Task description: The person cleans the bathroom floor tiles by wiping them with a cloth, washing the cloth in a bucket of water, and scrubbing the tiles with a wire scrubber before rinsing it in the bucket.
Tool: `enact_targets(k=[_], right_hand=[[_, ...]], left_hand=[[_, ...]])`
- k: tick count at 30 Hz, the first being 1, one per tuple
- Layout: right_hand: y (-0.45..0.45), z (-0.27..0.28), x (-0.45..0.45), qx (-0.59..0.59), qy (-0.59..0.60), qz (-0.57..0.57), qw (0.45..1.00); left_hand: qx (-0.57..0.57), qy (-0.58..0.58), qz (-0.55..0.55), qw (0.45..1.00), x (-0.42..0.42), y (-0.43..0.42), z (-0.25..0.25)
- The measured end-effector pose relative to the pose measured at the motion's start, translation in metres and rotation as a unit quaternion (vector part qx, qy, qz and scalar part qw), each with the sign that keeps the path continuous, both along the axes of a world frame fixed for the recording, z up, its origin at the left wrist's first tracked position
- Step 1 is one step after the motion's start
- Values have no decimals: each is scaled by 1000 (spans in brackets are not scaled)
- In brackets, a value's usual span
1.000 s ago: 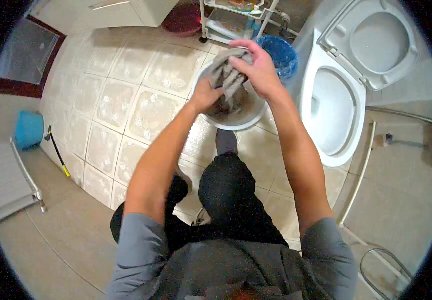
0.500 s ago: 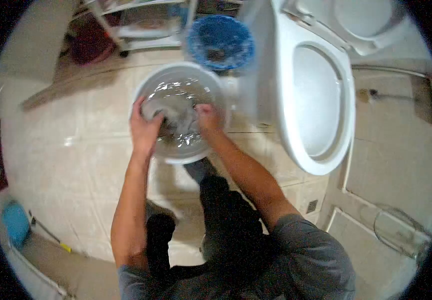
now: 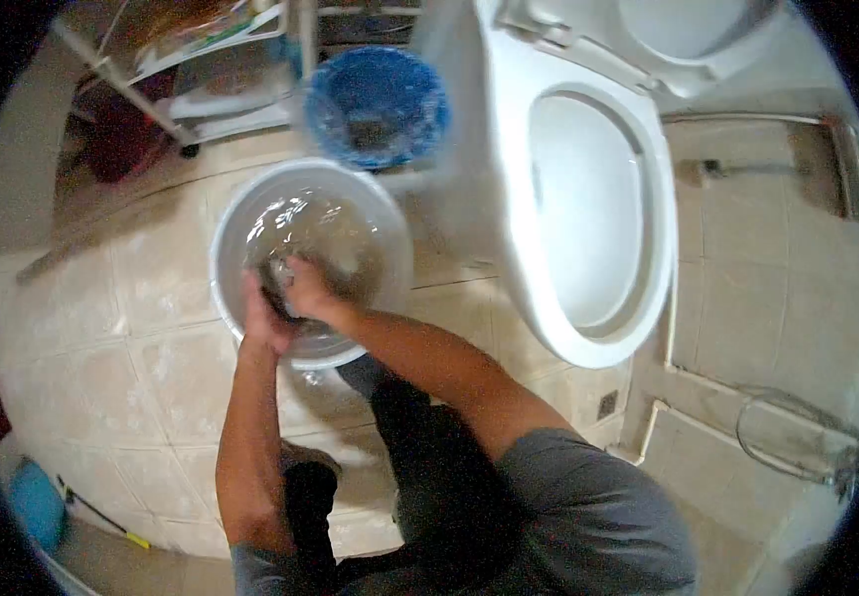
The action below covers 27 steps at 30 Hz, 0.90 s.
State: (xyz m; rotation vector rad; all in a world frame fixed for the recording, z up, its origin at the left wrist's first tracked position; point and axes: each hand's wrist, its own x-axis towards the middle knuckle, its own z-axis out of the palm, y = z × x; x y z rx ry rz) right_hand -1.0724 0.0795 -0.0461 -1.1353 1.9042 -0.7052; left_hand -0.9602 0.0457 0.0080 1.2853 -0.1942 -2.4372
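A white round basin point(image 3: 394, 214) of cloudy water stands on the floor before me. My left hand point(image 3: 266, 316) is inside its near left rim, fingers curled round a wet greyish thing that looks like a cloth point(image 3: 277, 282). Right beside it, my right hand point(image 3: 310, 290) is closed on the same bundle, the two hands almost touching. Fingers and glare on the water hide much of the cloth, so its exact kind is unclear.
A blue tub point(image 3: 380, 109) with something dark in it stands behind the basin. To the right is a white toilet point(image 3: 588, 214) with its lid up. A white shelf rack point(image 3: 235, 121) and a dark red bucket point(image 3: 121, 144) are at the back left.
My hands have come together at the basin's near left side; before, they were apart with the cloth spread between them in the water. The view has shifted, so the basin appears lower and further left.
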Motion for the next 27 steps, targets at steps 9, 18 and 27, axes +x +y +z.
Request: enact_targets(k=[9,18,27], right_hand=[[-4,129,21,-105,-194,107,970],[-25,100,3,-150,-55,-29,987],[-9,15,-70,-61,124,-119,983]], left_hand=[[-10,106,0,994,45,-37,-42],[-106,48,165,979,-15,-10,-65],[-75,-234,105,964,-1,-14,-25]])
